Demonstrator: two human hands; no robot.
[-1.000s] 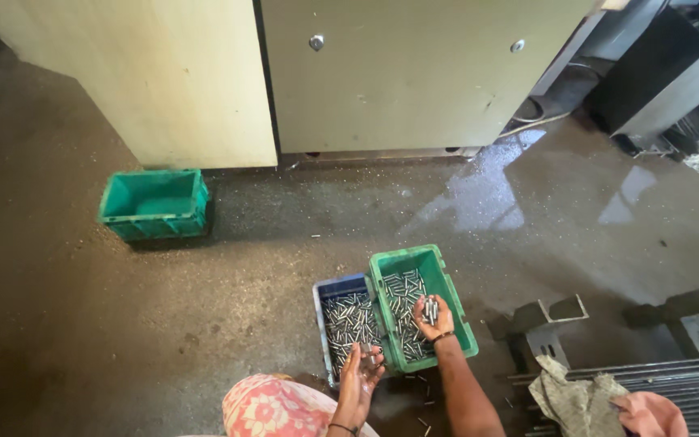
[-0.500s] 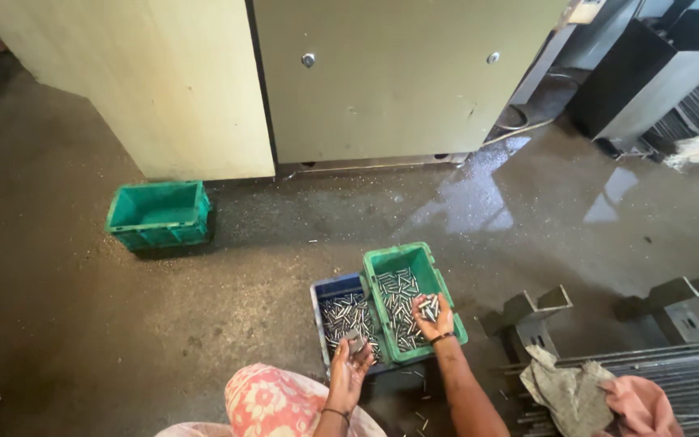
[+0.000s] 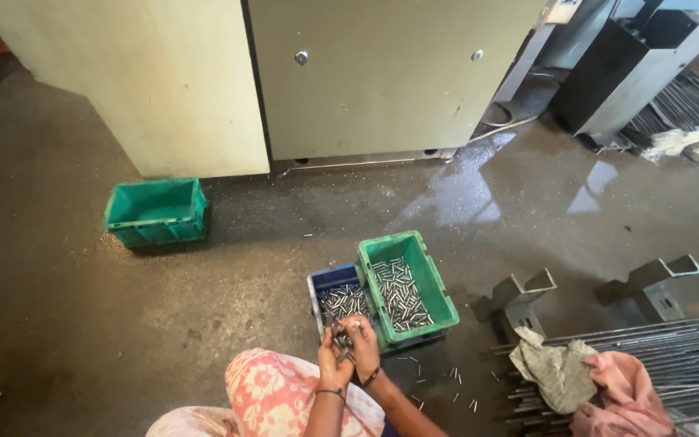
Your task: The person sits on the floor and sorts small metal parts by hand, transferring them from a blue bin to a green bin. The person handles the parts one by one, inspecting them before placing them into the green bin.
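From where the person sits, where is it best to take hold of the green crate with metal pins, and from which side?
Probably by the long rims of the green crate, one hand on each side, coming from above. It is open on top, stands flat on the floor and holds loose metal pins, so keep it level. The blue crate touches its left wall, which crowds that side.

Grimy concrete floor (image 3: 82,324) with a wet shiny patch (image 3: 479,190) at 1 o'clock, big beige metal cabinet (image 3: 382,81) at 12.
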